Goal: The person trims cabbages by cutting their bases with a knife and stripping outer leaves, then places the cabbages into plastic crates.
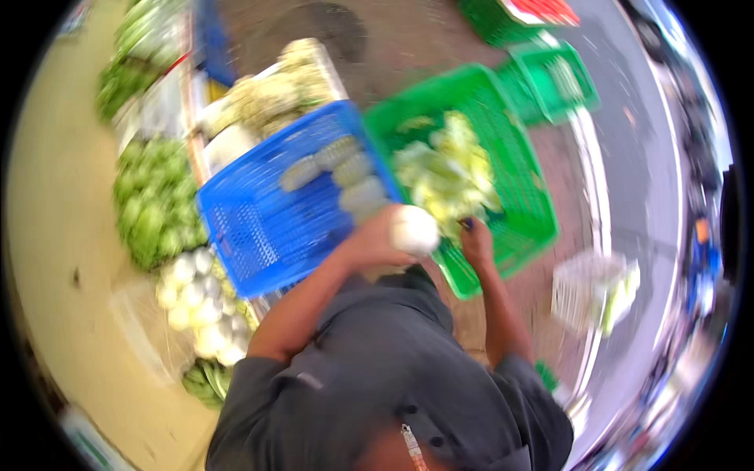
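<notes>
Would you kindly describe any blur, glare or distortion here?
In the head view, motion blur smears the yellow-green leaves and right hand; the white vegetable in the left hand looks nearly washed out; the road bows near the dark rim.

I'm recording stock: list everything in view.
Blue crate: one, blue, centre-left
Rounded vegetables: about five, pale, in blue crate
Large crate: one, green, centre-right
Loose leaves: many, yellow-green, in large crate
Smaller crate: one, green, upper right
Topmost crate: one, green, top right
Red goods: uncounted, red, top right
Knobbly produce: uncounted, cream, upper left
Leafy heads: many, green, left
Round produce: many, whitish, lower left
Basket: one, white, right
Held vegetable: one, white, centre
Small object: one, dark, blurred, at large crate
Shirt: one, dark grey, bottom
Left hand: one, bare, grip around held vegetable
Right hand: one, bare, grip on small object
</notes>
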